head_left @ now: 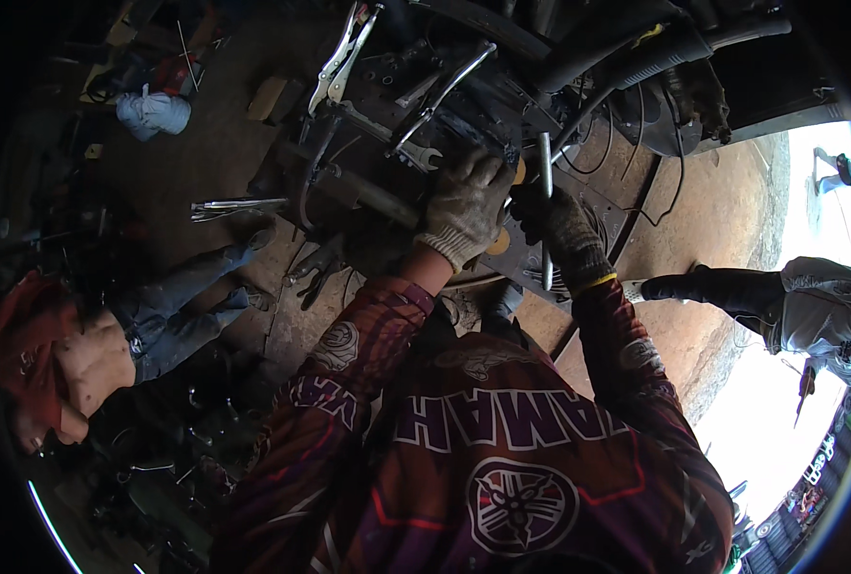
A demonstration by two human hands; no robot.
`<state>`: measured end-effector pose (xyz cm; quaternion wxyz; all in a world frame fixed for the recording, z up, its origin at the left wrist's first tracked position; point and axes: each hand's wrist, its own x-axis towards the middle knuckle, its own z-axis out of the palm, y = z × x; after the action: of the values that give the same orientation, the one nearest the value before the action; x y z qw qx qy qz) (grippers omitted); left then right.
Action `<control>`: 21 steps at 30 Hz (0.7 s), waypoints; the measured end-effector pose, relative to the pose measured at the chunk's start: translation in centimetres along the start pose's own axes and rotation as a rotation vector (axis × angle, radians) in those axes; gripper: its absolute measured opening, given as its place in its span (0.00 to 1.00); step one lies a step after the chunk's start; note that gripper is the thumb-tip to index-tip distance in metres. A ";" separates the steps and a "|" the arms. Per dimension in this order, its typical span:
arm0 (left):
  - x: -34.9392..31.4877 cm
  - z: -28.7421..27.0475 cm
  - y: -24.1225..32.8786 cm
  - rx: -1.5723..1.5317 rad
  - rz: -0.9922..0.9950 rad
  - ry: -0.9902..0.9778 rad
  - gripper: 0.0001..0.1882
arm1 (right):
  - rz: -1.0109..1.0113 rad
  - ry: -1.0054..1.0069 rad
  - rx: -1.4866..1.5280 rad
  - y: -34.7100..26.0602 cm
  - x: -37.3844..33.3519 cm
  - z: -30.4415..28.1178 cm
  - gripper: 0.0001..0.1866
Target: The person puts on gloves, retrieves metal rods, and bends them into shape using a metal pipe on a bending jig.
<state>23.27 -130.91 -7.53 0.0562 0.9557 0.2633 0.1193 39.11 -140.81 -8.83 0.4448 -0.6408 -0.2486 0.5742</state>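
My left hand, in a grey knit work glove, is closed over dark metal on the workbench; what its fingers hold is hidden. Beside it, my right hand, in a similar glove with a yellow cuff edge, is wrapped round a silver metal rod. The rod sticks out above and below the fist. A yellowish round piece shows between the hands. Just beyond the left hand lies an open-end wrench. Locking pliers and a second long-handled clamp stand farther off.
Thick dark hoses and thin cables are at the far right. A bundle of thin metal rods juts out left. A pale cloth bundle lies far left. One person is at left, another at right.
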 end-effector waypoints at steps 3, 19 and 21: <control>0.2 0.7 -0.7 -0.055 0.021 0.008 0.24 | 0.027 0.049 0.020 -0.1 -0.4 0.5 0.17; -0.4 2.8 -1.9 -0.349 -0.006 0.151 0.20 | 0.051 0.131 0.037 1.5 0.3 0.4 0.18; -0.4 2.7 -2.0 -0.351 -0.001 0.144 0.21 | 0.066 0.123 0.113 1.8 0.5 0.4 0.18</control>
<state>22.67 -129.58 -10.59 0.2033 0.9200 0.2424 0.2314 38.46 -141.17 -10.57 0.4755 -0.6566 -0.1670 0.5612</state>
